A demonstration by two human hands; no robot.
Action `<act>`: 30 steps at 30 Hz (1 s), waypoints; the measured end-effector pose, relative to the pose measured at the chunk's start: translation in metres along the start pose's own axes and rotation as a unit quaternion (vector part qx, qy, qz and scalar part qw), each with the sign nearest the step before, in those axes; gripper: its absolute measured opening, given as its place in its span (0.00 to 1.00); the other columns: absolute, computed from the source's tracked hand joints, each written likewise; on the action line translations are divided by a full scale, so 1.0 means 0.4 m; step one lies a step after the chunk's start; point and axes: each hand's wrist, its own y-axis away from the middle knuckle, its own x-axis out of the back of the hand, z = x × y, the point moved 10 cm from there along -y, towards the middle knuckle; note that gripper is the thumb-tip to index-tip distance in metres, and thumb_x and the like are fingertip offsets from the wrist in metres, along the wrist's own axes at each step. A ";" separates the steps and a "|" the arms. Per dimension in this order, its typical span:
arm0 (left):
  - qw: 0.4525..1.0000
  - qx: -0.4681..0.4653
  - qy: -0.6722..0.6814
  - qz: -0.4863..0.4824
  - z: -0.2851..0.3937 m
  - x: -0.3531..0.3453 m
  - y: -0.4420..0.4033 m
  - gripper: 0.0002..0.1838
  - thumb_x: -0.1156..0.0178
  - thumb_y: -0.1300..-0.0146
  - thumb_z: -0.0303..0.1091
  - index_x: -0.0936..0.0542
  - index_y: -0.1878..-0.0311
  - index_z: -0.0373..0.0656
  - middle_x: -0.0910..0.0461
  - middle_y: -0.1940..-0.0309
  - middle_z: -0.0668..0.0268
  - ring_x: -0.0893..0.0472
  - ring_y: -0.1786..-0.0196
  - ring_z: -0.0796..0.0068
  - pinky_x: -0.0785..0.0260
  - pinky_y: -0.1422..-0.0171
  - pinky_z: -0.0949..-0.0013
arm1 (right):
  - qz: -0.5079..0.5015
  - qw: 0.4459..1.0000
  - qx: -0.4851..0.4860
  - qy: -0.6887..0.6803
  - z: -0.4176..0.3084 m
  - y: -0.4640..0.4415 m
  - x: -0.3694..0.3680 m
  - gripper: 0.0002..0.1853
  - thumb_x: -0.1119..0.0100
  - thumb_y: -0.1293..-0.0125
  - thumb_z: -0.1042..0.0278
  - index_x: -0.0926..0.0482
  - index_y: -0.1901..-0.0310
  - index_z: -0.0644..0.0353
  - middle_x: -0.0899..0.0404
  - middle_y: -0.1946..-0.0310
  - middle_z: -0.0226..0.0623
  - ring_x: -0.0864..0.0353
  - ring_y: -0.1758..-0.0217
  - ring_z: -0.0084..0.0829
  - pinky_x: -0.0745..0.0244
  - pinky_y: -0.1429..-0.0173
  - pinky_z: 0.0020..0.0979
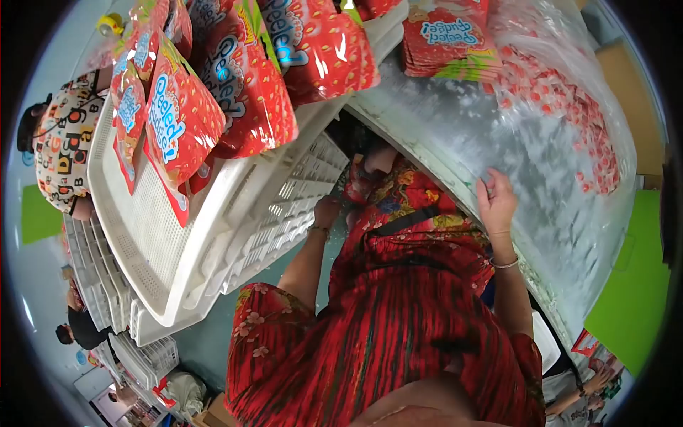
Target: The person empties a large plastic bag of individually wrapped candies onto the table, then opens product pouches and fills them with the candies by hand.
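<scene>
My right hand (pixel 497 198) is at the edge of the metal table (pixel 455 128), its fingers loosely bent and apart, with nothing visible in them. Lower, beside the white crates, my left hand (pixel 327 213) hangs near the red patterned apron (pixel 405 235); its fingers are too dark and small to make out. Red strawberry pouches (pixel 171 114) lie heaped on the white tray (pixel 135 235) at the top of a crate stack. A pile of flat red pouches (pixel 445 43) rests on the table, beside small red-and-white wrapped pieces (pixel 562 99) in a clear plastic sheet (pixel 619 107).
A person in a patterned shirt (pixel 67 142) is beyond the tray at left. Another person in black (pixel 85 324) is farther off, near more stacked crates (pixel 99 263). At lower right, a person's hand (pixel 596 381) shows. Green panels (pixel 622 292) border the right side.
</scene>
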 end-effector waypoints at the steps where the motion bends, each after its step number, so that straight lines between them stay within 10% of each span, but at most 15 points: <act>1: 1.000 0.011 0.012 0.005 0.005 0.006 0.013 0.12 0.51 0.56 0.40 0.23 0.73 0.43 0.25 0.72 0.54 0.26 0.64 0.54 0.34 0.60 0.58 | -0.006 0.999 0.035 0.026 -0.018 0.000 0.001 0.12 0.45 0.51 0.69 0.29 0.63 0.59 0.34 0.81 0.31 0.38 0.84 0.21 0.39 0.79 0.22; 8: 0.992 0.023 0.100 0.072 -0.006 0.018 0.098 0.09 0.46 0.60 0.35 0.25 0.79 0.40 0.25 0.81 0.59 0.25 0.80 0.64 0.33 0.71 0.66 | -0.003 1.000 0.008 -0.005 -0.006 -0.004 0.010 0.10 0.44 0.54 0.67 0.29 0.67 0.55 0.31 0.79 0.31 0.31 0.80 0.29 0.36 0.78 0.28; 10: 0.969 -0.165 -0.185 0.000 0.081 -0.008 0.119 0.07 0.47 0.61 0.34 0.26 0.83 0.40 0.26 0.83 0.58 0.26 0.80 0.62 0.34 0.71 0.62 | -0.004 1.000 0.009 -0.007 -0.002 -0.004 0.009 0.10 0.44 0.54 0.67 0.29 0.67 0.55 0.32 0.79 0.31 0.30 0.79 0.31 0.36 0.77 0.29; 15: 0.935 -0.218 -0.278 -0.042 0.107 -0.015 0.137 0.09 0.50 0.62 0.36 0.25 0.83 0.42 0.28 0.83 0.58 0.27 0.73 0.59 0.35 0.69 0.59 | -0.012 1.000 -0.008 -0.020 0.008 -0.003 0.009 0.11 0.44 0.54 0.66 0.29 0.67 0.56 0.32 0.77 0.33 0.30 0.77 0.33 0.36 0.75 0.30; 18: 0.995 -0.031 -0.032 0.092 0.076 0.085 0.102 0.09 0.51 0.60 0.36 0.27 0.84 0.42 0.28 0.82 0.57 0.27 0.73 0.56 0.35 0.69 0.57 | -0.018 0.997 0.066 0.036 -0.041 -0.009 0.018 0.16 0.42 0.57 0.64 0.29 0.64 0.57 0.32 0.70 0.35 0.31 0.69 0.35 0.35 0.68 0.32; 19: 0.997 -0.019 -0.076 0.007 0.081 0.060 0.073 0.08 0.50 0.60 0.36 0.27 0.83 0.41 0.27 0.79 0.56 0.28 0.71 0.55 0.35 0.68 0.57 | -0.039 0.993 0.109 0.034 -0.070 -0.012 0.013 0.20 0.40 0.59 0.62 0.30 0.62 0.58 0.33 0.66 0.35 0.33 0.64 0.36 0.37 0.63 0.33; 30: 0.997 -0.036 0.059 -0.038 0.377 0.072 0.004 0.12 0.46 0.53 0.34 0.25 0.66 0.39 0.25 0.67 0.56 0.25 0.63 0.62 0.34 0.59 0.68 | -0.201 0.967 0.151 0.034 -0.102 -0.017 -0.054 0.30 0.38 0.64 0.58 0.33 0.54 0.56 0.41 0.50 0.39 0.46 0.45 0.38 0.54 0.42 0.44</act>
